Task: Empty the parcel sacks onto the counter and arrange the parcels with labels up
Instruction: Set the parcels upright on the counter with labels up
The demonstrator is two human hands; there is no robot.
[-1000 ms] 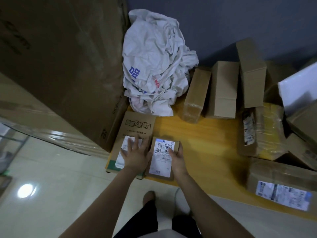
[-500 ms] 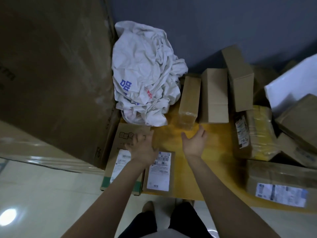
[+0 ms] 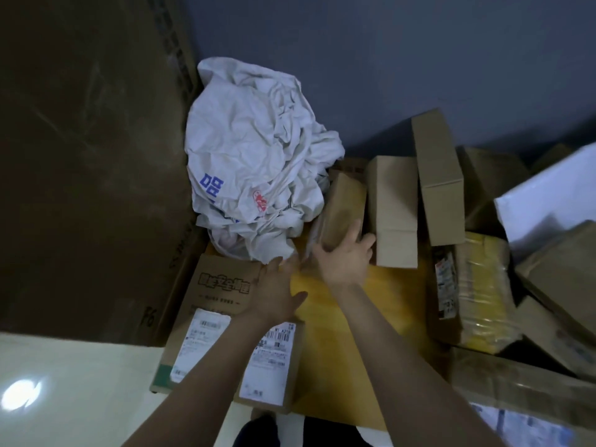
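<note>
A crumpled white parcel sack (image 3: 254, 175) with blue and red print lies at the back left of the yellow counter (image 3: 354, 333). My right hand (image 3: 345, 259) grips the near end of a slim brown parcel (image 3: 345, 201) that stands beside the sack, plain side showing. My left hand (image 3: 277, 285) hovers flat with straight fingers just below the sack's edge, holding nothing. Two parcels lie label up at the front left: a printed brown box (image 3: 213, 301) and a small box (image 3: 274, 359), partly under my left forearm.
Plain brown boxes (image 3: 393, 204) (image 3: 438, 182) stand right of the held parcel. A yellow-taped box (image 3: 477, 285), a white box (image 3: 548, 201) and a long labelled box (image 3: 516, 398) crowd the right side. A tall cardboard carton (image 3: 80, 156) walls the left.
Both hands left the two label-up parcels and reached forward. My right hand has taken hold of the slim brown parcel; my left hand moved up toward the sack's edge.
</note>
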